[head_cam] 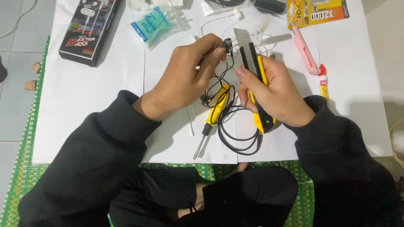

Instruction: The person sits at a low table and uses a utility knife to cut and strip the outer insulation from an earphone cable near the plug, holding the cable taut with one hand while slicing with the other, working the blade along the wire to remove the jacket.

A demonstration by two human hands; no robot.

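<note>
Nearest, a yellow screwdriver [212,115] is left lying on the white paper [84,96] among loops of black cable [235,143]. A yellow utility knife [256,84] is gripped tight in the right hand [273,94], blade out. A black earbud [227,44] is pinched at the left hand [185,80] fingertips, right beside that blade, so a thumb could easily get nicked, or the wire cut, if the knife slips.

Screwdriver [212,120] on paper [84,92], btwn hands.

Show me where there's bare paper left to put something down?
Bare: the white paper below the black box, left of the left hand. Crowded: between the hands, with black cable and screwdriver, and the top edge.
</note>
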